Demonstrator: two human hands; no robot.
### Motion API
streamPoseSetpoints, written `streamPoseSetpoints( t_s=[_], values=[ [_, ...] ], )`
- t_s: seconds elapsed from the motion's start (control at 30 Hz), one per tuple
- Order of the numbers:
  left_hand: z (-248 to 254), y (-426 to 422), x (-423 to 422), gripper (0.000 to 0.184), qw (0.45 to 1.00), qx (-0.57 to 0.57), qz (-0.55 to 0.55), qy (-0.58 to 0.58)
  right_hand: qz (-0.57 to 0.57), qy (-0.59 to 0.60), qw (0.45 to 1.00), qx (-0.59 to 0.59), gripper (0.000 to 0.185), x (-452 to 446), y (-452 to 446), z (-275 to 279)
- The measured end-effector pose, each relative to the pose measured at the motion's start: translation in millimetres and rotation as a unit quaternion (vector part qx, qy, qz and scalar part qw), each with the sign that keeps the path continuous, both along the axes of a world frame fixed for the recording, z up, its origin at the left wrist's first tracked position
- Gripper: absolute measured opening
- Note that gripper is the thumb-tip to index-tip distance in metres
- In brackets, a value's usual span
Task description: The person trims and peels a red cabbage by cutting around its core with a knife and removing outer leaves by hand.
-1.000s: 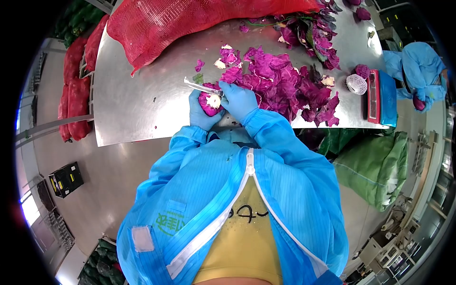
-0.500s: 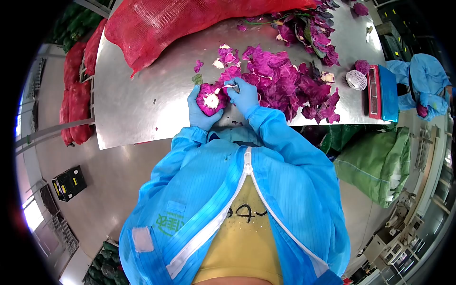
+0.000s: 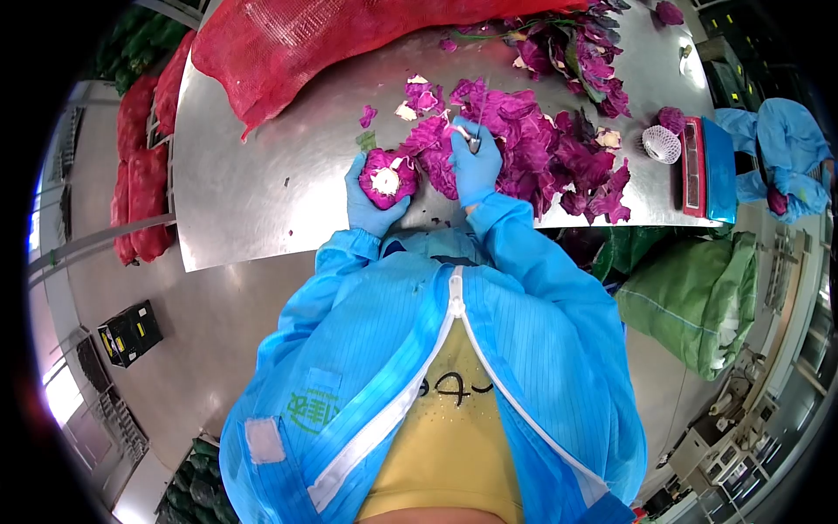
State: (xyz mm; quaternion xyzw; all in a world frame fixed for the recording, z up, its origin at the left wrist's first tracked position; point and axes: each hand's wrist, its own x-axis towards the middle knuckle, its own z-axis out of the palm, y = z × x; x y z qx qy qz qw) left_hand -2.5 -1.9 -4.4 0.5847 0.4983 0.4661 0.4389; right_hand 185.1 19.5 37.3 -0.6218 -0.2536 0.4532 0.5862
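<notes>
A red cabbage with a pale cut base facing up sits in my left hand, whose blue-gloved fingers wrap round its left and lower sides. To the right, apart from the cabbage, my right hand is closed on a knife; its blade is hard to make out. Beneath and beyond that hand lies a heap of loose purple leaves on the metal table. A small green leaf piece lies just above the cabbage.
A red mesh sack lies along the table's far side. More trimmed leaves are at the back right. A white foam net stands beside a red and blue scale. A green sack is below right. Another person is at far right.
My right hand has moved right, away from the cabbage, over the leaf heap with the knife. The cabbage's pale base is now fully uncovered. My left hand keeps its hold.
</notes>
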Motion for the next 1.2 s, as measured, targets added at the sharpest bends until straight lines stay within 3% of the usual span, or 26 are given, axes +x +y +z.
streamPoseSetpoints(
  t_s=[0.03,0.07,0.1,0.17,0.27,0.4,0.47,0.57,0.67,0.73,0.87,1.13,1.2],
  values=[
    [-0.4,1.7,-0.4,0.099,1.0,0.021,-0.011,0.01,0.026,-0.197,0.977,0.081,0.037,5.0,5.9,0.3],
    [-0.3,3.1,-0.3,0.099,1.0,0.022,-0.012,0.009,0.05,-0.387,0.907,0.159,0.048,8.4,10.7,1.1],
    [1.4,2.2,-0.4,0.101,0.999,-0.005,-0.023,-0.024,0.049,-0.387,0.907,0.159,0.048,8.9,11.7,6.8],
    [-0.3,3.9,-1.0,0.103,0.997,-0.031,-0.034,-0.058,0.287,-0.375,0.874,0.118,0.063,8.5,15.2,18.0],
    [-8.6,6.7,-5.5,0.102,0.995,-0.033,-0.055,-0.079,0.416,-0.387,0.812,0.134,0.062,2.9,27.6,7.4],
    [-9.0,11.4,-10.1,0.099,0.991,-0.018,-0.093,-0.09,0.474,-0.407,0.775,0.099,0.057,4.5,45.0,1.9],
    [-10.8,13.5,-15.8,0.098,0.989,-0.034,-0.109,-0.093,0.522,-0.435,0.73,0.073,0.051,6.2,49.7,11.2],
    [-12.4,17.5,-18.7,0.102,0.986,-0.061,-0.143,-0.057,0.555,-0.464,0.683,0.096,0.044,9.0,56.2,9.3],
    [-0.2,20.5,-16.2,0.106,0.977,-0.09,-0.166,-0.102,0.557,-0.494,0.661,0.091,0.041,7.3,56.0,18.7],
    [2.6,21.8,-16.5,0.11,0.963,-0.111,-0.191,-0.157,0.559,-0.494,0.66,0.093,0.04,8.2,58.5,18.9],
    [-15.8,25.5,-23.6,0.108,0.968,-0.085,-0.204,-0.117,0.574,-0.488,0.652,0.09,0.043,6.0,61.0,29.0],
    [0.5,24.9,-15.7,0.099,0.974,-0.116,-0.182,-0.067,0.57,-0.503,0.645,0.081,0.041,2.4,62.5,35.4],
    [0.2,24.5,-12.3,0.097,0.97,-0.127,-0.176,-0.108,0.569,-0.508,0.641,0.08,0.041,1.8,60.6,38.3]
  ],
)
